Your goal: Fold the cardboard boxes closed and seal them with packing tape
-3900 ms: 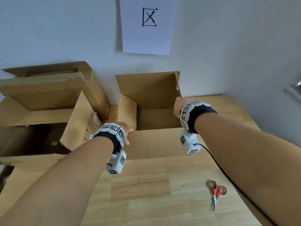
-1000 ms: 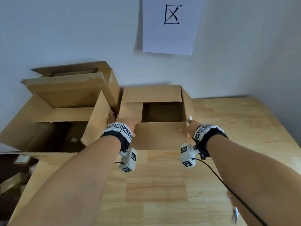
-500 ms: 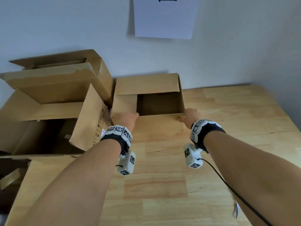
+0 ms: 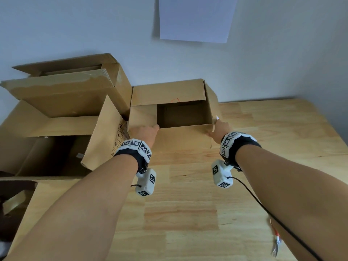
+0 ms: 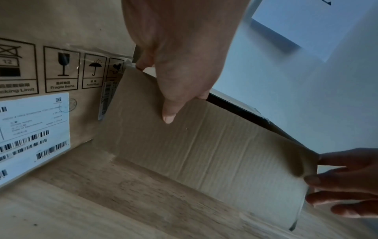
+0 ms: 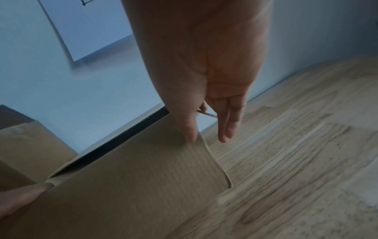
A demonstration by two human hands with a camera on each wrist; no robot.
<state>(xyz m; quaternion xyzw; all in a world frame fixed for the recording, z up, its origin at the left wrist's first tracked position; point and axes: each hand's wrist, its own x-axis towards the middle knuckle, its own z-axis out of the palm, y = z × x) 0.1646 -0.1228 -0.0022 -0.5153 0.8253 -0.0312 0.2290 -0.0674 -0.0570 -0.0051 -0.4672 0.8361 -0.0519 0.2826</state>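
Small box: a brown cardboard box (image 4: 185, 139) stands on the wooden table (image 4: 188, 213), near the wall, its top partly open. The far flap lies folded over the opening, a left side flap lies flat, and the right side flap stands up at a slant.
Near flap: it hangs down over the front wall of the small box, its lower edge close to the table.
Left hand: the left hand (image 4: 146, 133) grips the near flap at its left top corner, thumb (image 5: 169, 113) pressed on the outer face, the other fingers curled over the edge.
Right hand: the right hand (image 4: 220, 130) pinches the near flap at its right top corner, thumb on the outer face, fingers behind the right edge; two fingers point down, straight.
Big box: a larger open box (image 4: 62, 117) stands just left of the small box and touches it; one flap carries printed handling symbols and a white barcode label (image 5: 34, 131).
Scissors: red-handled scissors (image 4: 275, 243) lie on the table at the right, partly hidden by the right forearm.
Wall: a white sheet of paper (image 4: 195, 17) hangs above the small box.
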